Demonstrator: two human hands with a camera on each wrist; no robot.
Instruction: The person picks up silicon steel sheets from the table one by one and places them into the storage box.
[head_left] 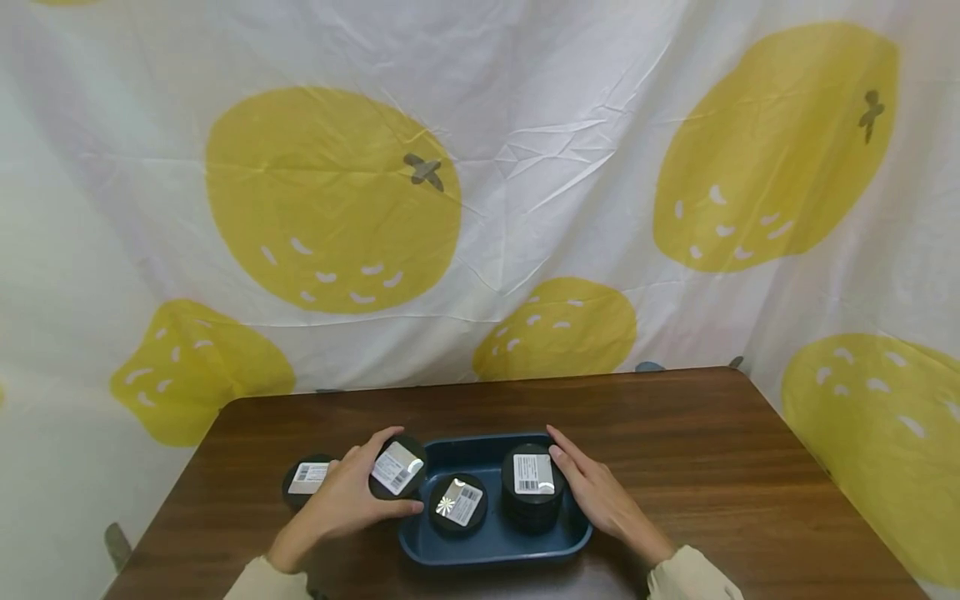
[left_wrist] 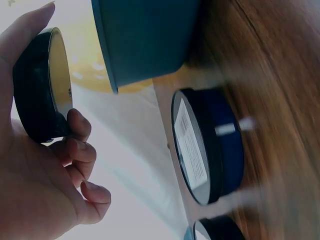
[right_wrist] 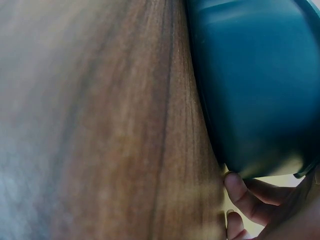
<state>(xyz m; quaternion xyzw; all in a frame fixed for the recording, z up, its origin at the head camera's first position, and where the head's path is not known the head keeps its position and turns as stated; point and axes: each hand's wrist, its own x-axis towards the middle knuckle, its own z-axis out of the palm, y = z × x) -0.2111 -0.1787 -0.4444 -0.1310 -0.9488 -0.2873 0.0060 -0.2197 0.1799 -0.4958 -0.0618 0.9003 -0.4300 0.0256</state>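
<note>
My left hand (head_left: 348, 492) grips a flat round black tin (head_left: 397, 468) with a white label, held up at the left end of a blue tray (head_left: 491, 552). In the left wrist view, thumb and fingers hold that tin (left_wrist: 35, 85) by its edge. Inside the tray lie a single labelled tin (head_left: 458, 505) and, to its right, a stack of tins (head_left: 533, 483). My right hand (head_left: 600, 493) holds the tray's right end; its fingertips (right_wrist: 235, 185) touch the outer wall in the right wrist view. The thumb is close to the stack; contact is unclear.
Left of the tray a labelled tin (head_left: 306, 477) rests on the brown wooden table (head_left: 720, 467), partly behind my left hand. The left wrist view shows part of another tin (left_wrist: 225, 229) beside it. A lemon-print cloth (head_left: 510, 208) hangs behind the table.
</note>
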